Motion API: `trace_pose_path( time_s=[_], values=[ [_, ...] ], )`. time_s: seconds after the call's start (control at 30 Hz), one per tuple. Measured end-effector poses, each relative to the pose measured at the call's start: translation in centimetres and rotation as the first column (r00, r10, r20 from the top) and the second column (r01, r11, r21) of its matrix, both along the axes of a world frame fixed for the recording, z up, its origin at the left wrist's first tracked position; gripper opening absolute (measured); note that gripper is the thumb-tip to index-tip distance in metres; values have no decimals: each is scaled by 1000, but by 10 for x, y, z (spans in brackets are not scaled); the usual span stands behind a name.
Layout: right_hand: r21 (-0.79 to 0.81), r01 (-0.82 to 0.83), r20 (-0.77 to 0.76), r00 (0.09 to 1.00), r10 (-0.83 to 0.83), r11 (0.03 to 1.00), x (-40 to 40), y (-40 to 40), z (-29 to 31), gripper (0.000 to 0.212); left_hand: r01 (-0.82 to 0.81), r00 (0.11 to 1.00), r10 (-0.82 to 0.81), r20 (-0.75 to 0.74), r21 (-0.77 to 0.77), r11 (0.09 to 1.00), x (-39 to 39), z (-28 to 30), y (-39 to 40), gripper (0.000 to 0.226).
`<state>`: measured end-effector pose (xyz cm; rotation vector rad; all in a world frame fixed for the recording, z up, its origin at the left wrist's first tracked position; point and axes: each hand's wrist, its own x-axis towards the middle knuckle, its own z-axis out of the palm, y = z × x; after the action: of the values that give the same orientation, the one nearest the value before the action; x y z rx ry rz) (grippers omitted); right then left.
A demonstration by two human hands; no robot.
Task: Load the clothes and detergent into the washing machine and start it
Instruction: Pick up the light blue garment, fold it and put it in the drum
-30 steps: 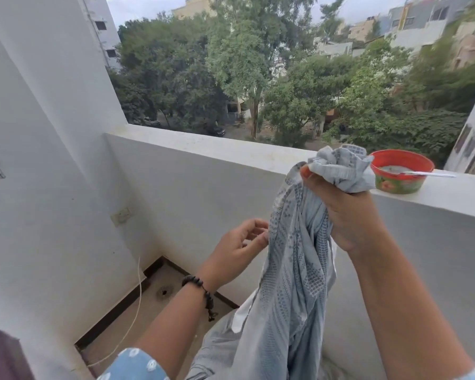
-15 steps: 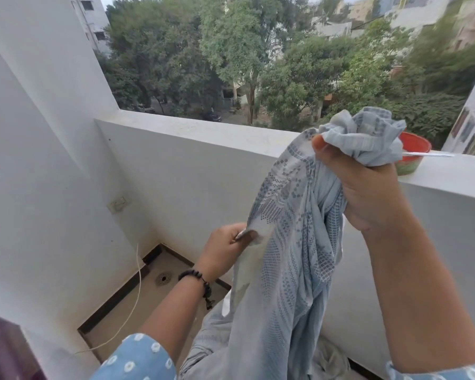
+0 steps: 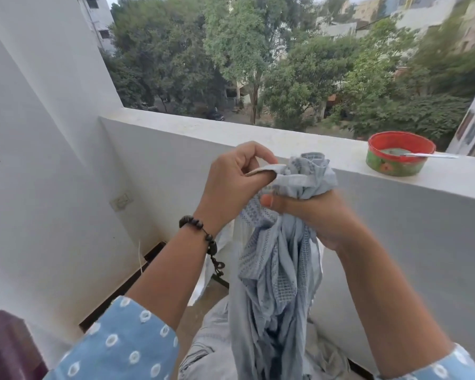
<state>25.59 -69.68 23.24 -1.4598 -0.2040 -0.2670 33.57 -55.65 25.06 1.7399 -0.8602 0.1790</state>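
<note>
A light blue patterned garment hangs bunched in front of me over the balcony floor. My right hand grips its gathered top in a fist. My left hand, with a dark bead bracelet on the wrist, pinches an edge of the same cloth near the top. A red and green bowl holding pale powder and a white spoon stands on the parapet ledge to the right. No washing machine is clearly in view; a dark maroon object shows at the bottom left corner.
The white parapet runs across in front, with a white wall on the left carrying a metal fitting and a small wall socket. More pale cloth lies below the garment. Trees and buildings fill the background.
My left hand has risen from the garment's lower part to pinch its top edge beside my right hand. My right hand has lowered with the cloth, uncovering the bowl.
</note>
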Motion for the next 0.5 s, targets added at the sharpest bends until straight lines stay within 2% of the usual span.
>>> trace_pose_path(
  time_s=[0.1, 0.2, 0.27, 0.37, 0.43, 0.5],
  values=[
    [53, 84, -13, 996, -84, 995, -1, -7, -2, 21, 91, 992, -91, -82, -10, 996, 1, -7, 4, 14],
    [135, 101, 45, 993, -108, 986, -2, -12, 1, 14, 179, 971, -177, -163, -4, 984, 3, -26, 11, 18],
    [198, 111, 97, 986, -132, 974, -3, -15, 7, 16, 172, 969, -155, -192, 75, 982, 4, -41, 15, 19],
    [258, 100, 156, 977, -144, 961, -4, -21, 19, 18, 148, 977, -105, -183, 239, 960, 3, -68, 18, 9],
    [286, 86, 163, 977, -137, 954, -5, -25, 23, 17, 182, 962, -130, -242, 205, 962, -3, -78, 16, 19],
    [262, 84, 151, 980, -127, 961, -5, -26, 22, 14, 213, 930, -179, -321, 73, 974, -11, -73, 12, 36]
  ],
)
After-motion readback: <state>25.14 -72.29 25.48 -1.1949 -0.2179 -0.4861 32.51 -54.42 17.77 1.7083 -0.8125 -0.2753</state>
